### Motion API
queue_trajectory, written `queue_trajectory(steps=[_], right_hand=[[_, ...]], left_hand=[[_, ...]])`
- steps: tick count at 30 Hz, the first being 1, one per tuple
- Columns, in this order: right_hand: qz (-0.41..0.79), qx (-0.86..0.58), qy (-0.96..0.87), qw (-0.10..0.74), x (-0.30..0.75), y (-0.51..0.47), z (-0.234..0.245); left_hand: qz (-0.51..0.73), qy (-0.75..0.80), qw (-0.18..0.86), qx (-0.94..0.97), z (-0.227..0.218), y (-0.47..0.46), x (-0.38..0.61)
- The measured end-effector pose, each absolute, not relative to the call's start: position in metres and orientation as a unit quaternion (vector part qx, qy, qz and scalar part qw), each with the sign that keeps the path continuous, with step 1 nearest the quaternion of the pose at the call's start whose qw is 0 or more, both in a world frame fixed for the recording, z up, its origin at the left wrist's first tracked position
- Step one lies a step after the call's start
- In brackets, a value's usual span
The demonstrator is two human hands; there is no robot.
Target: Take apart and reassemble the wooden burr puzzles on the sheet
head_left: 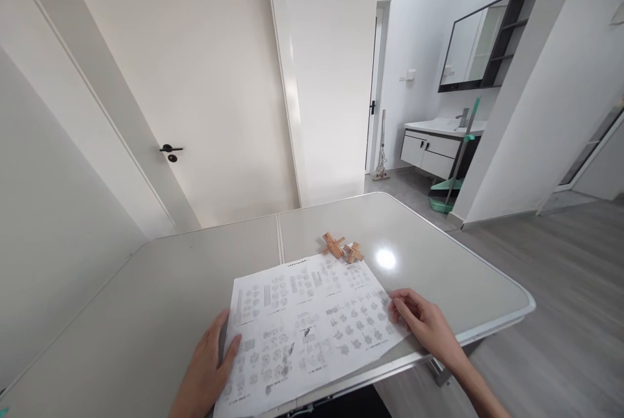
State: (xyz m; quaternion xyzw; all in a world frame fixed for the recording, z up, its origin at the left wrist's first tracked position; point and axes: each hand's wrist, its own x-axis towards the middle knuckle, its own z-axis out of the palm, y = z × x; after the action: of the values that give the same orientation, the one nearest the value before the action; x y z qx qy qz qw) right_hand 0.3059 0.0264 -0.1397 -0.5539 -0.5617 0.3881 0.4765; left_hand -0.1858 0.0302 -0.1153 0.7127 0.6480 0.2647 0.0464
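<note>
A printed sheet of diagrams (302,327) lies on a grey folding table (160,294). My left hand (209,369) rests flat on the sheet's near left edge, thumb spread onto the paper. At the sheet's right edge, my right hand (424,324) has its fingertips curled and touching the paper. Two small wooden cross-shaped puzzles, one (334,244) and the other (353,252), sit just beyond the sheet's far edge, out of reach of both hands.
A white door with a black handle (170,151) stands behind the table. To the right, a washbasin cabinet (436,142), a mirror (480,44), a green mop and dustpan (451,177) and a grey wood floor (560,314).
</note>
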Motion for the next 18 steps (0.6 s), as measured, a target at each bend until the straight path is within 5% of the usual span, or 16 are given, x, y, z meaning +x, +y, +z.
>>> queue_trajectory(steps=[18], right_hand=[[0.384,-0.553,-0.557,0.486,0.309,0.029,-0.149]], left_hand=[[0.264,0.702,0.090,0.655,-0.097,0.019,-0.177]])
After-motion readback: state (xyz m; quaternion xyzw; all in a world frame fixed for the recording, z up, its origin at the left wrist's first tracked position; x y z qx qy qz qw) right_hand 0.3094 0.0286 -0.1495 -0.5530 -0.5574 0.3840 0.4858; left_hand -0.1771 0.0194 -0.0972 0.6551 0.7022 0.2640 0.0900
